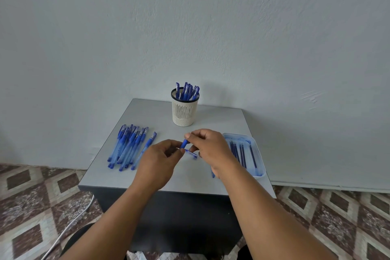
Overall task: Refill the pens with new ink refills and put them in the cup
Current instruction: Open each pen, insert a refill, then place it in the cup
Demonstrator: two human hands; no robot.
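Over the middle of the grey table (160,183), my right hand (211,145) pinches a short blue grip section (184,143) of a pen between thumb and fingers. My left hand (158,162) has its fingertips pinched just left of that piece; what they hold is hidden. A blue pen cap (191,153) lies on the table below my right fingers. Several blue pens (128,148) lie in a pile at the left. A pale tray (256,150) at the right holds several dark blue refills (242,152). The cream mesh cup (184,112) at the back holds several pens.
The small table stands against a pale wall. A patterned tile floor (31,207) surrounds it, and a white cable (69,226) runs across the floor at the lower left. A blue pen end (213,174) shows on the table below my right wrist.
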